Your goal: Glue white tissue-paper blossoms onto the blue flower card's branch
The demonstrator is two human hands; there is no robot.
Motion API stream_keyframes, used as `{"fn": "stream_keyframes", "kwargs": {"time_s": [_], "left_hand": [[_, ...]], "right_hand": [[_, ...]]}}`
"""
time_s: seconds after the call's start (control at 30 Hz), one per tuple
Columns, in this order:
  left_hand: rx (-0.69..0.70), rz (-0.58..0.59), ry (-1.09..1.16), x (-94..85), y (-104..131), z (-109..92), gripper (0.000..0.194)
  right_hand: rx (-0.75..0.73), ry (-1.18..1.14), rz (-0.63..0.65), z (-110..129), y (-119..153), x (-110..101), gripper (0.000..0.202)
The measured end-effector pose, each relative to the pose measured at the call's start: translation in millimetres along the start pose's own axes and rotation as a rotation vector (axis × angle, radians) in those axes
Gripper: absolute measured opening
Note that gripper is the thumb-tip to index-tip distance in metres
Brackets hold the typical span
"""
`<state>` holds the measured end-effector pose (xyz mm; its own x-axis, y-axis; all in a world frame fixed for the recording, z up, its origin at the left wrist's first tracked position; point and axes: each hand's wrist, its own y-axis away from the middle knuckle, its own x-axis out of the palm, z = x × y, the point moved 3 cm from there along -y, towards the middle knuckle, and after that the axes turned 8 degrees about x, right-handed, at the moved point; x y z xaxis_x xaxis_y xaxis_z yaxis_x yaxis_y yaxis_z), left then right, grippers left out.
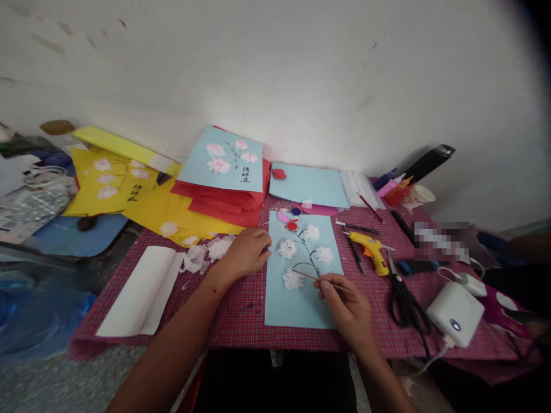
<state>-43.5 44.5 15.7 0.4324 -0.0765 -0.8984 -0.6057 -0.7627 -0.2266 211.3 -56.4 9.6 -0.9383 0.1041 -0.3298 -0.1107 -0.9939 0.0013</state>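
Observation:
A light blue sheet of paper lies on the cloth, with a painted dark stem and several white crumpled-paper flowers. In my right hand a thin brown stick is pinched between thumb and fingers. Its tip points left, over or at the lower left flower; I cannot tell if it touches. My left hand rests by the sheet's left edge with fingers curled and nothing visible in them. Red, pink and dark blue dabs sit at the sheet's top edge.
White paper scraps and a folded white sheet lie on the left. Finished flower cards are stacked behind. To the right are a yellow glue gun, black scissors, pens, a white power device and a paper cup.

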Motion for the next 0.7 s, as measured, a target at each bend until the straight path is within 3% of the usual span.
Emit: {"fn": "stream_keyframes", "kwargs": {"time_s": [0.17, 0.37, 0.7], "left_hand": [[0.006, -0.003, 0.001, 1.6, 1, 1, 0.003], [0.003, 0.004, -0.001, 1.9, 1, 2, 0.003], [0.006, 0.003, 0.005, 2.1, 0, 2, 0.003]], "right_hand": [[0.003, -0.077, -0.068, -1, 2, -4, 0.017], [-0.019, -0.028, 0.007, -6, 0, 1, 0.015], [-0.044, -0.026, -0.041, -6, 12, -8, 0.013]]}}
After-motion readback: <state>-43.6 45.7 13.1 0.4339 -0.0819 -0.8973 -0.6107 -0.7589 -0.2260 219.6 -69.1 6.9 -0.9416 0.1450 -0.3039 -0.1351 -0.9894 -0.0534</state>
